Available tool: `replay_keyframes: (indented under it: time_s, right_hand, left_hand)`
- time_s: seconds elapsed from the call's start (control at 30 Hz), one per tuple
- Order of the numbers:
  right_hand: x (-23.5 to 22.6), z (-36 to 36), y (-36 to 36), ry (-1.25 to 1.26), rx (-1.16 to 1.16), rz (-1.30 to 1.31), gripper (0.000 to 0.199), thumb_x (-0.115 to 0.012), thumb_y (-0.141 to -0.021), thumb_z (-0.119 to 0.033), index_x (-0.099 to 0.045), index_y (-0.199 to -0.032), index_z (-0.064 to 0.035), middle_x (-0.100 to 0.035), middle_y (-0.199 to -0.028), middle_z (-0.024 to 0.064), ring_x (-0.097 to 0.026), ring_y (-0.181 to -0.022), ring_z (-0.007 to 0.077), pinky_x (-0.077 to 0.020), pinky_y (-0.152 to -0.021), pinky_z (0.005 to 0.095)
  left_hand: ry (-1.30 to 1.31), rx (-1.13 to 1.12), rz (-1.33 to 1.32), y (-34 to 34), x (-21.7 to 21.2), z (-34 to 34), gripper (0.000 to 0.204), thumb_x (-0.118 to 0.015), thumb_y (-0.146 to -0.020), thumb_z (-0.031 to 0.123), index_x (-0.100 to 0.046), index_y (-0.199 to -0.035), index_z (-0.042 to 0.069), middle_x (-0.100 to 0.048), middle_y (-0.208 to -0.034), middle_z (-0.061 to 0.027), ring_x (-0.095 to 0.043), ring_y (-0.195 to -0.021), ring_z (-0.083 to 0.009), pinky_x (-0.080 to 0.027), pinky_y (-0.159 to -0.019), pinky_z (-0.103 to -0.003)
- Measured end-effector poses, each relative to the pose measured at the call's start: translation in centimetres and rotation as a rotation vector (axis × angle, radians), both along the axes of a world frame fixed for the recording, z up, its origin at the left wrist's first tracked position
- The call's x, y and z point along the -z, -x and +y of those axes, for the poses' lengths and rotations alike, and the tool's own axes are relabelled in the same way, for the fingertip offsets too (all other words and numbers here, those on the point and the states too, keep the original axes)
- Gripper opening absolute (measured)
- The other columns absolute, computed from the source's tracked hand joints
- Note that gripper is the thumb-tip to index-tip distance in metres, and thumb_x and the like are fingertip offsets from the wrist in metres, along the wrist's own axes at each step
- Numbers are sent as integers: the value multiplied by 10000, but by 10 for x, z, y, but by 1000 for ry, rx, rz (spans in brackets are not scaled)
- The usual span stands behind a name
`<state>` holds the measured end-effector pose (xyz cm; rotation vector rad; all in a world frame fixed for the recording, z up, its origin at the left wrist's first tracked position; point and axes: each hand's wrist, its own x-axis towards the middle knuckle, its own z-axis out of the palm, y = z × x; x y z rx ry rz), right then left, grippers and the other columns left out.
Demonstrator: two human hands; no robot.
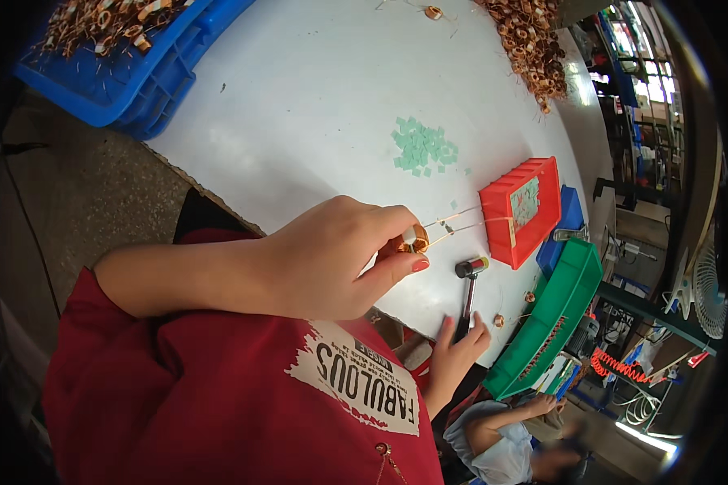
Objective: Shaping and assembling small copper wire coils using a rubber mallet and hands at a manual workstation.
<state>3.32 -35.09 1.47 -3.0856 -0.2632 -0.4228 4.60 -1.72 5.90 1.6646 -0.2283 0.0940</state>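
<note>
The left hand [332, 259] pinches a copper coil [413, 241] between thumb and fingers above the table [299, 105]; the right hand [455, 352] is closed around a small hammer [469, 283].

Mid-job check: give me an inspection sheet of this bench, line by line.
Surface: white worktable, mostly bare in the middle.
Job's things: copper coil with wire leads pinched in the left hand; small hammer gripped by the right hand.
Clutter: pale green squares; heap of coils; two loose coils near the hammer.
Hands: both closed on their things.
Cables: orange coiled cord beyond the table.
Surroundings: blue crate of coils, red ribbed box, green tray, another person below.
</note>
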Motion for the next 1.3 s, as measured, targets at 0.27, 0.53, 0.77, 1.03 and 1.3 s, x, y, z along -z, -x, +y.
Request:
replay_keyframes:
  time_s: [0.27, 0.53, 0.77, 1.03, 1.3]
  right_hand:
    - [5, -19, 18, -184, 85, 90, 225, -540, -912, -189, -475, -1013, 2, -499, -1058, 173, -517, -802, 277, -436, -752, 354]
    - [-40, 75, 16, -1184, 14, 458, 233, -459, -961, -256, -482, -1005, -28, -475, -789, 48, -407, -603, 122, -308, -559, 259]
    - [-41, 134, -1, -999, -348, 836, 254, -426, -973, -267, -532, -1006, -39, -390, -618, -41, -304, -531, 66, -199, -482, 215]
    - [-53, 202, -3, -562, -515, 1087, 212, -452, -957, -199, -488, -871, -9, -545, -647, 86, -440, -537, 193, -367, -522, 299]
    - [-46, 232, 3, -302, -624, 960, 219, -428, -968, -177, -483, -846, -4, -519, -605, 126, -427, -487, 245, -386, -509, 352]
  left_hand:
    - [-41, -51, -8, 6, 8, 12, 85, -566, -850, 9, -585, -926, -25, -496, -557, -4, -336, -445, -78, -267, -417, -213]
    - [242, -86, 293, 26, 14, 47, 161, -473, -916, 41, -566, -1024, -32, -550, -702, -29, -353, -490, -68, -285, -458, -189]
    - [1100, -163, 676, 80, 45, 85, 190, -395, -933, -9, -520, -1075, -30, -564, -909, -74, -380, -548, -56, -300, -517, -167]
    - [1591, -143, 595, 133, 105, 81, 147, -393, -918, -53, -515, -967, 13, -559, -948, -103, -398, -544, -50, -300, -534, -168]
    - [1295, -286, 521, 105, 102, 68, 57, -473, -946, 22, -492, -968, -27, -568, -898, -123, -411, -552, -59, -325, -505, -158]
